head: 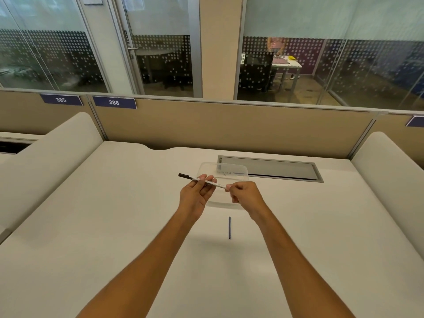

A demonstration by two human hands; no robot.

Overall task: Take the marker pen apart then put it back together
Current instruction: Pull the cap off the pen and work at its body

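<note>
A thin white marker pen (202,180) with a black cap at its left end is held nearly level above the desk. My left hand (196,196) grips its middle from below, palm up. My right hand (245,195) pinches the pen's right end with its fingers curled, which hides that end. A slim dark blue rod (229,227), a loose part of the pen, lies on the white desk (114,214) below and between my hands, pointing away from me.
A clear plastic tray (223,172) lies on the desk just behind my hands. A grey cable hatch (270,167) sits further back right. A tan partition closes the far edge, and padded white dividers stand at both sides.
</note>
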